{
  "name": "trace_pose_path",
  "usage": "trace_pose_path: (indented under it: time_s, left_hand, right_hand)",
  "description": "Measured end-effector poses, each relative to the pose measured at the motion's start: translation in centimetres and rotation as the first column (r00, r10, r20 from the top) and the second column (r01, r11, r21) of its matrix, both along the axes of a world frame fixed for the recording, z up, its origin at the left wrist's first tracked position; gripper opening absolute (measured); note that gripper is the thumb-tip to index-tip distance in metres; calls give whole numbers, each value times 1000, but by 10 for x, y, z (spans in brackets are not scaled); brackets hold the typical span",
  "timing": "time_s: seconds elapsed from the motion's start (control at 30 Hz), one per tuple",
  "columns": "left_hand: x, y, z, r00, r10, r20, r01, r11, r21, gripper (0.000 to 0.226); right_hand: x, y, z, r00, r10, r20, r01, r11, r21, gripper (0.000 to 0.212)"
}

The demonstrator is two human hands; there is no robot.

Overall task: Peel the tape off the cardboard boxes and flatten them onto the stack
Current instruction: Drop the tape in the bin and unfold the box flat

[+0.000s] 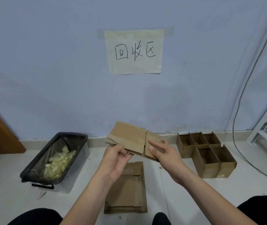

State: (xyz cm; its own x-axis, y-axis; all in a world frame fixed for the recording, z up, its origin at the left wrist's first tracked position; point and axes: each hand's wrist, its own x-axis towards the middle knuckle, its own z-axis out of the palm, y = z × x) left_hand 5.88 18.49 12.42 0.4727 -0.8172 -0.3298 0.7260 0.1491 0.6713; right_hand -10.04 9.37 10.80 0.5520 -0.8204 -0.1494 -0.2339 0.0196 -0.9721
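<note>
Held up in the air in front of the pale blue wall: a collapsed brown corrugated cardboard box (134, 141), tilted with its far edge raised, well above the flat stack of brown flattened cardboard (126, 189) lying on the pale tiled floor (8, 192) between the knees. Probably raised this way to bring the seam and any leftover strip into view before laying it down. Gripped at the near left corner by the left hand (115, 159), fingers curled under the edge and thumb on top, with what looks like a thin pale strip, perhaps tape, pinched at the fingertips; too small to be sure. Steadied from the other side by the right hand (162, 153), thumb pressed on the upper face, fingers wrapped beneath the near right edge, so both hands closed on the same box. Placed within easy reach on the left: a black rectangular plastic bin lined with a clear bag (55, 159), holding a heap of crumpled yellowish tape (59, 163), likely kept close for dropping peeled strips. Waiting on the right, against the skirting: a cluster of upright open brown cardboard boxes (205, 153), touching one another, apparently not yet flattened. Fixed above on the wall: a handwritten paper sign (134, 51).
</note>
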Motion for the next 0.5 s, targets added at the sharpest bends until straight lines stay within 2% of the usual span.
trace_pose_path:
  time_s: [0.1, 0.17, 0.2, 0.23, 0.3, 0.33, 0.37, 0.4, 0.43, 0.47, 0.5]
  left_hand:
    - [-2, -1, -1, 999, 10, -47, -10, 1000, 17, 18]
    - [1, -5, -11, 985, 92, -147, -83, 994, 66, 19]
    - [4, -7, -15, 976, 115, -186, -102, 992, 79, 21]
    - [7, -8, -18, 972, 124, -199, -107, 990, 91, 24]
    - [14, -8, -23, 984, 128, -122, -110, 983, 144, 31]
    - [19, -7, -25, 991, 132, -17, -126, 973, 196, 41]
    - [25, -4, -28, 979, 138, 147, -173, 950, 261, 54]
    - [32, -1, -30, 921, 137, 365, -265, 908, 325, 70]
    - [40, 3, -30, 797, 99, 596, -368, 862, 349, 83]
    - [48, 6, -29, 629, 33, 777, -443, 836, 323, 94]
    - [54, 8, -25, 469, -33, 882, -464, 841, 278, 100]
  right_hand:
    - [-2, -2, -4, 991, -88, 96, 83, 995, 57, 51]
    - [-1, -5, -6, 957, -193, 217, 148, 967, 207, 77]
    - [-1, -8, -7, 938, -241, 248, 158, 937, 313, 83]
    - [-2, -10, -6, 931, -259, 259, 143, 908, 394, 78]
    - [-4, -15, -4, 953, -224, 202, 120, 895, 429, 52]
    - [-6, -17, -4, 961, -220, 167, 135, 902, 410, 43]
    - [-8, -20, -4, 961, -236, 147, 164, 909, 384, 38]
    - [-11, -24, -3, 957, -257, 138, 197, 918, 344, 36]
    - [-14, -27, 0, 955, -265, 131, 220, 933, 284, 33]
    - [-18, -30, 3, 958, -258, 122, 227, 948, 221, 30]
    - [-22, -32, 6, 966, -234, 109, 215, 963, 160, 26]
